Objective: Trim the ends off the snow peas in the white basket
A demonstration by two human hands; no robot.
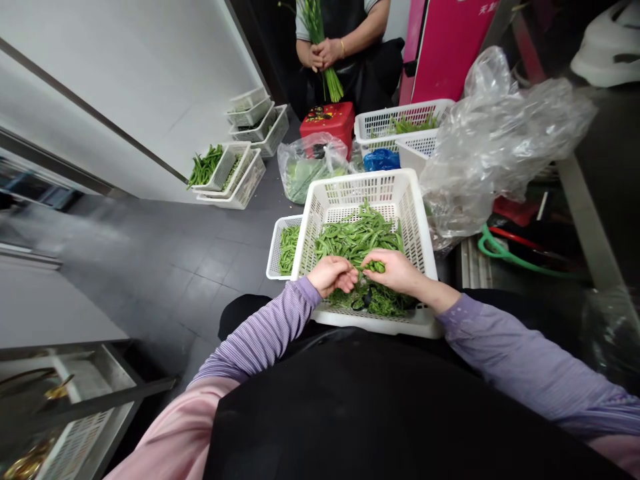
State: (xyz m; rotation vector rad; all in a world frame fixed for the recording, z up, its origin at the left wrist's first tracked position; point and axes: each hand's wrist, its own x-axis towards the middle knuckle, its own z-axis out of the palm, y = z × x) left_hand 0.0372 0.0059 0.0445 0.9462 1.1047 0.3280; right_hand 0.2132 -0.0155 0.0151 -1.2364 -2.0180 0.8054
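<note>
Pinching green pods (375, 267) in a narrow grip of the right hand (395, 270), above a white mesh basket (417, 220).

The left hand (331, 275) is curling against them, its hold impossible to tell. A loose heap of pods (356, 237) is filling the basket's middle, stringy green shreds (373, 303) gathering at its near end; a smaller basket (274, 260) on the left is holding more pods (289, 248). Farther away, a co-worker's hands (320, 57) are gripping green stalks (320, 33) beyond the grey tile floor (165, 280), beside a white wall (100, 100).
</note>
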